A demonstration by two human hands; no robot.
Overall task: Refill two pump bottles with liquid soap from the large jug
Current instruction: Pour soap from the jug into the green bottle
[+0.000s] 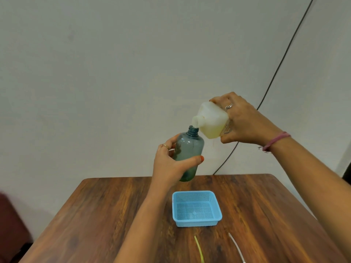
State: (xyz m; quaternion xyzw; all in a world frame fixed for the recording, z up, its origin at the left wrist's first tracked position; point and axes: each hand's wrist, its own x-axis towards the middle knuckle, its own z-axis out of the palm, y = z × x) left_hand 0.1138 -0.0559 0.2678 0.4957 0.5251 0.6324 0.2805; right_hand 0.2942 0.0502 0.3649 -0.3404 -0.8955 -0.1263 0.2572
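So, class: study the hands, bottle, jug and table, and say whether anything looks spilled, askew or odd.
No spill shows. The left hand holds the open blue bottle tilted in the air, not standing on the table. The right hand tips the jug at its mouth.

Table [98, 215] bare on left and right flanks, free passage there. Blue basket [196, 207] sits mid-table under raised hands. Two thin tubes [199, 248] lie near front edge. Black cable [273, 76] hangs along wall behind.

Plain room: wooden table [98, 215], bare wall [133, 63]
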